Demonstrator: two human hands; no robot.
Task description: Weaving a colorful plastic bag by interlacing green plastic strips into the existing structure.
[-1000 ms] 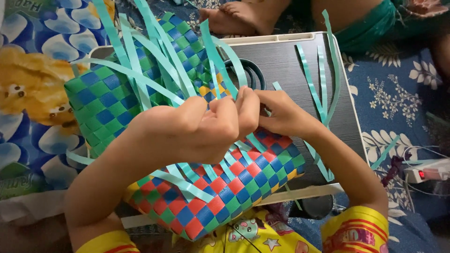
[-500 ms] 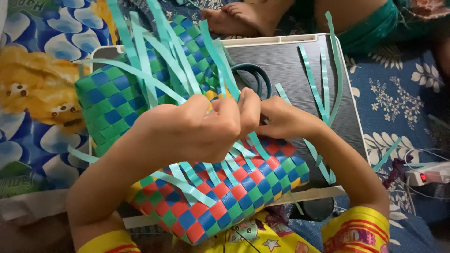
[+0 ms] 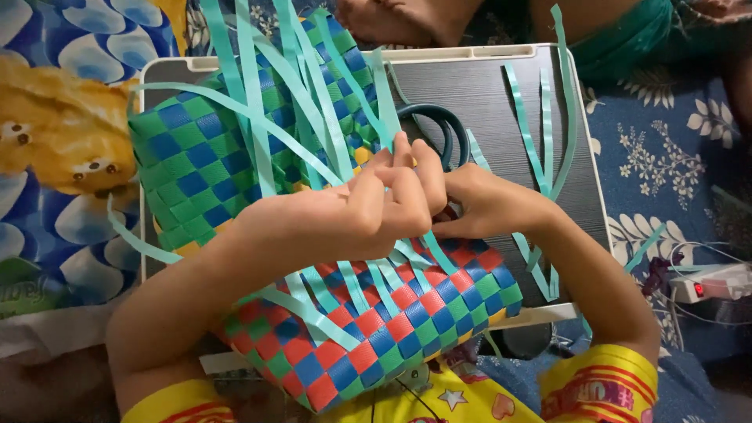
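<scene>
- Resting on a dark tray (image 3: pixel 501 94): woven basket (image 3: pixel 235 149), checkered, teal strips (image 3: pixel 313 102) loose.
- Left hand (image 3: pixel 345 215): fingers curled, pinching a strip.
- Right hand (image 3: pixel 486 200): fingers closed against basket; hold unclear.
- Scissors (image 3: pixel 439 129): behind hands.

Woven basket (image 3: pixel 313 235) lies on its side on a lap tray (image 3: pixel 501 86), near end hanging over the tray's front edge toward the person. Left hand (image 3: pixel 345 215) and right hand (image 3: pixel 489 207) meet on top of it, fingertips touching, loose strips (image 3: pixel 313 102) fanning out behind them. Scissors (image 3: pixel 439 133) on the tray just behind the hands — more cut strips (image 3: pixel 544 133) to the right. Power strip (image 3: pixel 721 283) on the cloth, right of the tray.
</scene>
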